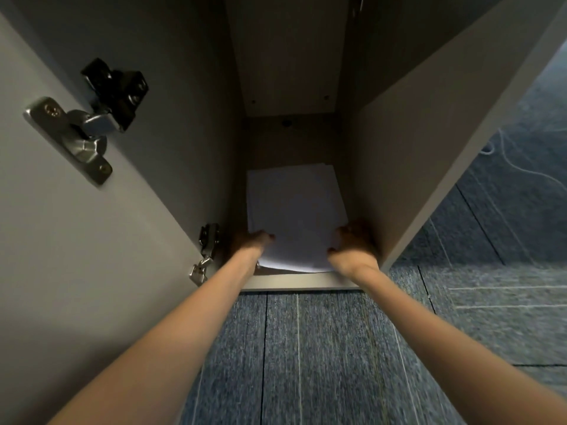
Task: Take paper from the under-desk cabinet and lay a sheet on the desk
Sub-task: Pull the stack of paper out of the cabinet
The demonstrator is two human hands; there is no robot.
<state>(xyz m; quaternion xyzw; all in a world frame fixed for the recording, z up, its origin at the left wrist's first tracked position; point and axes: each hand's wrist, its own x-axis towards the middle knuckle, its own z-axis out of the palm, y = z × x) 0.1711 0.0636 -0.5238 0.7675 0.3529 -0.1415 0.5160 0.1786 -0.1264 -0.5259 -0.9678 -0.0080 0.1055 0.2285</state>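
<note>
A stack of white paper (296, 213) lies on the floor of the open under-desk cabinet (294, 283). My left hand (251, 242) grips the stack's near left corner, thumb on top. At the near right corner my right hand (352, 240) closes on the stack, fingers curled over its edge. The near edge of the paper is lifted slightly and bends over the cabinet's front lip. The far end of the stack rests flat, with a few sheets fanned out at the back.
The grey cabinet door (76, 240) stands open on the left, with metal hinges (89, 124) on its inner face. The cabinet's right wall (414, 167) is close beside my right hand. Blue carpet tiles (306, 363) cover the floor in front.
</note>
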